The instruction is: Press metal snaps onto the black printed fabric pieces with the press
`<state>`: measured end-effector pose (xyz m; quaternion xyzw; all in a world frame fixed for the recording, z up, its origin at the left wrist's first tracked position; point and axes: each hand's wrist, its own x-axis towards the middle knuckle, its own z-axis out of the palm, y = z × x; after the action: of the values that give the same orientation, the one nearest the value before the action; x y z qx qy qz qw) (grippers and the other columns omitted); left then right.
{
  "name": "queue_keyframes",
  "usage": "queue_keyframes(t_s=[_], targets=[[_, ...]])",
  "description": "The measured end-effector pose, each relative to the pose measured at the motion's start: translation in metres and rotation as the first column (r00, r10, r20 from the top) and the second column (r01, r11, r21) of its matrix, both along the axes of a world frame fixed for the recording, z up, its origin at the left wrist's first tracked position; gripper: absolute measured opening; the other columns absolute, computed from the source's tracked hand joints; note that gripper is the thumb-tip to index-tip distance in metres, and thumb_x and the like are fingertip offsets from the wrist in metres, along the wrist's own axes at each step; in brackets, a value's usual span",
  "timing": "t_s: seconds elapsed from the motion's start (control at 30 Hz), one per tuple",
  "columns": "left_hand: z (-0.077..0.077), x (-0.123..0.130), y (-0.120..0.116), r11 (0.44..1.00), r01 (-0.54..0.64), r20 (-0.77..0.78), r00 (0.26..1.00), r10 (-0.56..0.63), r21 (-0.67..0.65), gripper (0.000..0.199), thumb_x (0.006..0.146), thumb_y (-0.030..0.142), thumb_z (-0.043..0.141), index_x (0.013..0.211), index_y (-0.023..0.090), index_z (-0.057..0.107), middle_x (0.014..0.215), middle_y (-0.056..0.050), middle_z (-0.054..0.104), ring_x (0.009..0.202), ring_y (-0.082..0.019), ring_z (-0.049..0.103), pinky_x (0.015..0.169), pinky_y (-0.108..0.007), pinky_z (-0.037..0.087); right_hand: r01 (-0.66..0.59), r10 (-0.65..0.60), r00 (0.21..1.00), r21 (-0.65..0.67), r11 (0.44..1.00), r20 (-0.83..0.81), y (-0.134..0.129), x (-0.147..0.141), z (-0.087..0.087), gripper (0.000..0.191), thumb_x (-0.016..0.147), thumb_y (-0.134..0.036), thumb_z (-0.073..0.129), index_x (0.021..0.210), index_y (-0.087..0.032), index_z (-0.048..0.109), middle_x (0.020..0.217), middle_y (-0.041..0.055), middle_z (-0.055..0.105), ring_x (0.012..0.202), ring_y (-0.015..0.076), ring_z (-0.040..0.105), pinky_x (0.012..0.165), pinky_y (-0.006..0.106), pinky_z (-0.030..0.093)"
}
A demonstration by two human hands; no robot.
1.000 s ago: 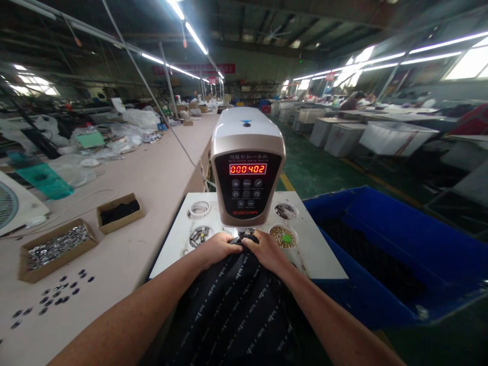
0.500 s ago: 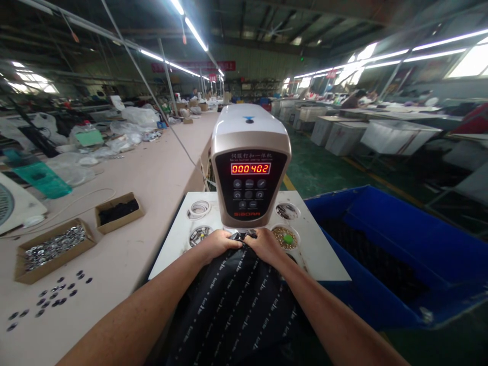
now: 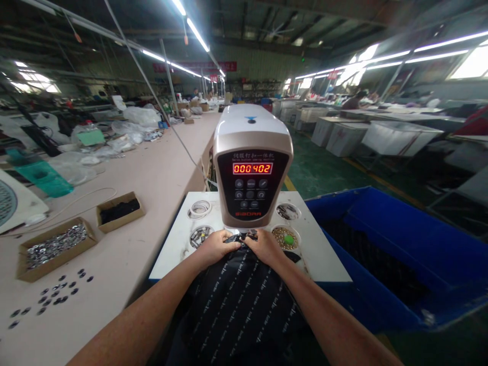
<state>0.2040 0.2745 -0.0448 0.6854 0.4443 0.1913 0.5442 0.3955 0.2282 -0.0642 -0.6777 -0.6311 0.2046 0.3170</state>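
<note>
Black fabric (image 3: 244, 300) printed with rows of white lettering hangs down towards me from the front of a button-fastening machine (image 3: 252, 168). Its top edge is bunched under the machine head, where the working point is mostly hidden. My left hand (image 3: 216, 248) pinches that edge from the left, thumb pointing inward. From the right, my right hand (image 3: 267, 246) grips the same edge, close to the other hand. A small shiny spot shows on the cloth between them. Red digits on the machine's panel read 000402.
Round wells in the white machine table (image 3: 171, 254) hold metal parts and brass-coloured pieces (image 3: 284, 238). At left, a long table carries a carton of metal buttons (image 3: 57, 246), a carton of black pieces (image 3: 119, 209) and several loose buttons. A blue bin (image 3: 438, 264) with dark cloth stands right.
The fabric below my hands has spread wider and flatter, its lettering shifting. Both hands keep their hold at nearly the same place. The display reads the same.
</note>
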Motion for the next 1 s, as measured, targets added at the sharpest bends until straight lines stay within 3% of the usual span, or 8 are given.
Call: queue_keyframes(t_s=[0.1,0.23,0.43,0.67,1.0], targets=[[-0.003,-0.003,-0.005,0.993,-0.005,0.015,1.000,0.003,0.121,0.029,0.078,0.043,0.068,0.092,0.018,0.062,0.090,-0.002,0.066,0.089,-0.022,0.058,0.081,-0.031,0.039,-0.007,0.007,1.000,0.009,1.000,0.010,0.000,0.002,-0.004,0.027,0.090,-0.035,0.062,0.106,-0.016,0.074,0.094,0.0096,0.078,0.085,0.0232,0.070,0.077,0.029,0.047],[-0.005,-0.004,-0.008,0.988,0.007,0.024,1.000,-0.011,0.156,0.026,0.081,0.043,0.064,0.091,0.018,0.062,0.087,-0.001,0.065,0.086,-0.021,0.057,0.081,-0.031,0.039,-0.016,0.016,0.999,0.019,1.000,0.045,0.000,0.005,-0.007,0.028,0.097,-0.037,0.055,0.107,-0.018,0.074,0.091,0.0083,0.078,0.083,0.0222,0.070,0.074,0.028,0.044],[-0.008,-0.005,-0.004,0.997,0.021,0.091,0.996,-0.027,0.069,0.034,0.079,0.047,0.067,0.095,0.018,0.061,0.092,-0.003,0.068,0.088,-0.021,0.060,0.079,-0.031,0.044,0.070,-0.074,0.990,0.034,0.997,0.124,0.002,0.000,-0.014,0.023,0.098,-0.034,0.057,0.105,-0.018,0.072,0.096,0.0113,0.078,0.095,0.0252,0.071,0.077,0.029,0.042],[-0.014,-0.007,-0.002,0.997,0.017,0.157,0.988,-0.006,-0.069,0.043,0.076,0.048,0.071,0.103,0.016,0.059,0.094,-0.005,0.069,0.087,-0.021,0.063,0.080,-0.031,0.046,0.112,-0.115,0.981,0.029,0.993,0.156,0.004,-0.002,-0.016,0.019,0.096,-0.036,0.060,0.095,-0.020,0.070,0.089,0.0085,0.077,0.087,0.0230,0.071,0.070,0.028,0.039],[-0.015,-0.007,-0.003,0.998,0.012,0.160,0.987,-0.002,-0.060,0.039,0.076,0.044,0.069,0.103,0.016,0.060,0.094,-0.004,0.069,0.088,-0.020,0.064,0.080,-0.030,0.047,0.130,-0.132,0.982,0.024,0.991,0.133,0.003,-0.003,-0.015,0.018,0.094,-0.034,0.061,0.086,-0.020,0.069,0.084,0.0066,0.076,0.082,0.0203,0.069,0.067,0.026,0.037]])
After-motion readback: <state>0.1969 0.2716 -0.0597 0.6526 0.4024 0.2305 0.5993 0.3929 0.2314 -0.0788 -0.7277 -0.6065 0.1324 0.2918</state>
